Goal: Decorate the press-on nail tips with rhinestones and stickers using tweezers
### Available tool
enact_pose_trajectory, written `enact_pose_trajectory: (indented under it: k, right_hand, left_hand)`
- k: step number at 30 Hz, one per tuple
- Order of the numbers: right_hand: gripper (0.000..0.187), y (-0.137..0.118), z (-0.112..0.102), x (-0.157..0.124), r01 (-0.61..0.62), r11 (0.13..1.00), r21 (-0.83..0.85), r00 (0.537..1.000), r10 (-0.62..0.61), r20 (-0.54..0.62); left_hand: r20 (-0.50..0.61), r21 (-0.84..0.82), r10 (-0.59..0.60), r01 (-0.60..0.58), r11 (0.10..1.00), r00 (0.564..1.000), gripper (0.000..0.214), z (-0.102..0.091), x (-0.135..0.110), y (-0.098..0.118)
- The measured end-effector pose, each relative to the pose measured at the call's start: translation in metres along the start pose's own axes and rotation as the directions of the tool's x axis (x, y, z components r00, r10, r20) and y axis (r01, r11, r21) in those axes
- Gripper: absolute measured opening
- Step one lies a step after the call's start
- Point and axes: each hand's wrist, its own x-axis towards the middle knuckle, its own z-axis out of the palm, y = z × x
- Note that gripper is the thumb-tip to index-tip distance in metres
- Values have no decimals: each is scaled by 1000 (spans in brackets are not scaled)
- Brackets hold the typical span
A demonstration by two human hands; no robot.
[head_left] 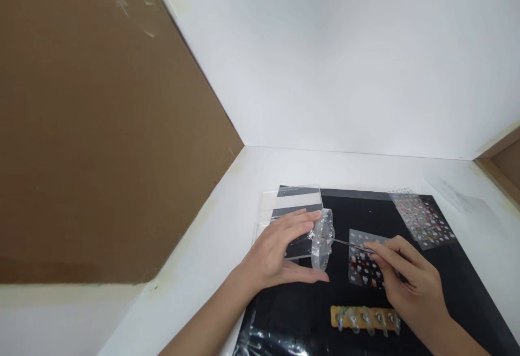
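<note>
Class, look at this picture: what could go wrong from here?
The left hand holds the clear piece tilted, so it could slip. The metal tool in the right hand has its tip at that piece and might scratch it. The right hand is also close to the yellow strip and could knock it.

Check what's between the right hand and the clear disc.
In the head view: thin metal tool from right hand to clear disc, over patterned sheet and black mat.
</note>
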Motion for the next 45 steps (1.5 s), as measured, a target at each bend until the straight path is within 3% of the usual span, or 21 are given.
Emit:
enact_pose_trajectory:
  k: [11, 15, 19, 22, 28, 38, 45]
  right_hand:
    - [36, 3, -2, -2, -1, 999, -36, 1000, 1, -3]
    - [33, 12, -4, -2, 22, 998, -53, 999, -20, 40]
    - [31, 23, -6, 2, 87, 996, -37, 987, -81, 139]
    - [28, 26, -8, 3, 135, 991, -13, 971, -130, 199]
    - [25, 26, -10, 3, 256, 965, -52, 924, -228, 306]
    - [25, 27, -10, 9, 302, 950, -84, 911, -262, 318]
    - [29, 27, -16, 13, 327, 945, 11, 882, -309, 357]
  left_hand:
    - [-18, 13, 1, -1, 1000, 1000, 99, -1, -4, -4]
    - [-54, 87, -131, 136, 987, 990, 91, -9, -5, -13]
    - [-210, 185, -267, 306, 934, 941, 89, -19, -4, -20]
    - [-247, 212, -334, 387, 897, 910, 91, -24, -1, -20]
    - [-194, 221, -303, 343, 913, 933, 84, -22, 3, -17]
    - [-203, 246, -314, 359, 901, 927, 86, -19, 3, -18]
    - [-202, 263, -317, 363, 894, 927, 82, -19, 4, -18]
